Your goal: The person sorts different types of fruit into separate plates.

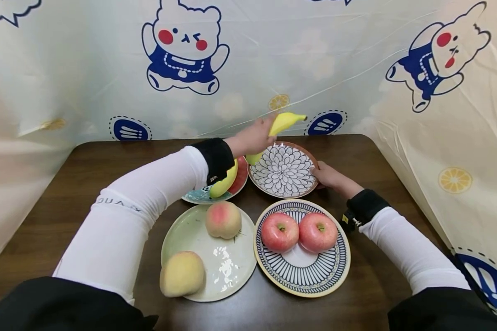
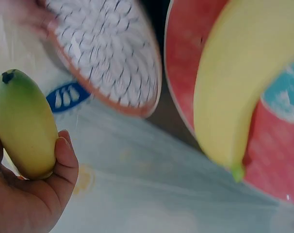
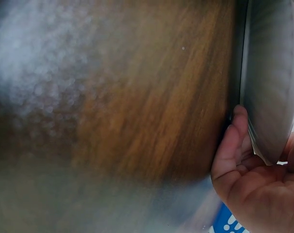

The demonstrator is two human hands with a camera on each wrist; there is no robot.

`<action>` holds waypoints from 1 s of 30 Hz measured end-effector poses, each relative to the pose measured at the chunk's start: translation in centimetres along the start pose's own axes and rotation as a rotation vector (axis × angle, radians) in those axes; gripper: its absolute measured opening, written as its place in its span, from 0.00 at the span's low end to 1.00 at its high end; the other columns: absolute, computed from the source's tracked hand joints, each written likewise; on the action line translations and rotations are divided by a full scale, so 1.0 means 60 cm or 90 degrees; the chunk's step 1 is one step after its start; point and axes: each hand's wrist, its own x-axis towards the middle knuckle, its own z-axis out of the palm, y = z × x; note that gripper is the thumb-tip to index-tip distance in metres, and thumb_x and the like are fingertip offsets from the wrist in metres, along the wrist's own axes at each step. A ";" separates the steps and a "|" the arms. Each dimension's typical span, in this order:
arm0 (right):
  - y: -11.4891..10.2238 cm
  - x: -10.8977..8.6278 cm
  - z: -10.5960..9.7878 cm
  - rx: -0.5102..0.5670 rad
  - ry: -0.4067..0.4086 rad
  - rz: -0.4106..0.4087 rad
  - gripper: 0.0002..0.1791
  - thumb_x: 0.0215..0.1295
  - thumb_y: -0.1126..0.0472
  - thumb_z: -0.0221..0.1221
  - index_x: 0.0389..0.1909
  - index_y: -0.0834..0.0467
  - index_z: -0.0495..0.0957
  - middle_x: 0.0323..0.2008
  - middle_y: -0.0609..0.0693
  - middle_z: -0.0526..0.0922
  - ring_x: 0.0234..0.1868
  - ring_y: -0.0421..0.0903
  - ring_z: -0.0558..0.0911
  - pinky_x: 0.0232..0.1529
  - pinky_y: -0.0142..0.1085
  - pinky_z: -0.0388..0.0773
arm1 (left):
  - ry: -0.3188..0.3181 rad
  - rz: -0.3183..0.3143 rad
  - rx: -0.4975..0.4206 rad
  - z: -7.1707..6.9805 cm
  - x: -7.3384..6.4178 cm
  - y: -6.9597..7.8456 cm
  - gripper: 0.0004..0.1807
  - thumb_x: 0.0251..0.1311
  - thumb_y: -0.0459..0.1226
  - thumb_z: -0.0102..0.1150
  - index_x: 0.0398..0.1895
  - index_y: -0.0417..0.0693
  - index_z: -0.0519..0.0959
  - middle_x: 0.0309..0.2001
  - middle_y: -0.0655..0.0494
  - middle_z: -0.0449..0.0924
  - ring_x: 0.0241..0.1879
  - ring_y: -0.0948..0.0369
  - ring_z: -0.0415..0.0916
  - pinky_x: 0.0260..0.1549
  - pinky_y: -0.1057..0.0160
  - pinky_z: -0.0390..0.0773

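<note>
My left hand (image 1: 254, 137) grips a yellow banana (image 1: 287, 122) above the back of the table; its greenish end (image 2: 25, 116) points at the left wrist camera. My right hand (image 1: 331, 177) pinches the rim of a plate with a black-and-white petal pattern (image 1: 282, 170) and brown edge, thumb on top and fingers beneath. In the right wrist view, the plate's side (image 3: 270, 73) stands between thumb and fingers. Just left of that plate, partly hidden by my left arm, a red-and-teal plate (image 1: 242, 177) bears another banana (image 1: 225, 184).
Nearer me, a pale green plate (image 1: 223, 276) bears two peaches (image 1: 223, 219), one at its left rim. Beside it, a blue-patterned plate (image 1: 302, 285) holds two apples (image 1: 280, 232). All stand on a brown wooden table (image 1: 120, 184), with a printed curtain (image 1: 273, 59) behind.
</note>
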 end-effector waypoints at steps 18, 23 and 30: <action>-0.007 -0.002 0.000 0.005 0.017 0.003 0.29 0.85 0.56 0.33 0.75 0.73 0.46 0.57 0.66 0.71 0.34 0.34 0.78 0.37 0.28 0.78 | -0.119 -0.068 -0.005 0.089 0.051 -0.027 0.44 0.78 0.46 0.49 0.84 0.47 0.35 0.77 0.35 0.56 0.72 0.46 0.66 0.66 0.53 0.75; -0.003 -0.001 0.004 0.019 0.013 -0.003 0.29 0.85 0.56 0.32 0.74 0.73 0.47 0.59 0.67 0.70 0.35 0.32 0.78 0.39 0.28 0.78 | -0.139 -0.095 -0.006 0.102 0.061 -0.028 0.44 0.78 0.43 0.48 0.83 0.41 0.34 0.81 0.37 0.48 0.73 0.47 0.64 0.67 0.56 0.72; 0.001 -0.001 0.000 0.005 0.014 0.021 0.30 0.85 0.55 0.32 0.75 0.72 0.45 0.58 0.66 0.70 0.40 0.39 0.79 0.40 0.29 0.79 | -0.154 -0.079 0.049 0.109 0.056 -0.028 0.43 0.76 0.43 0.47 0.82 0.37 0.37 0.78 0.29 0.50 0.73 0.46 0.64 0.69 0.56 0.71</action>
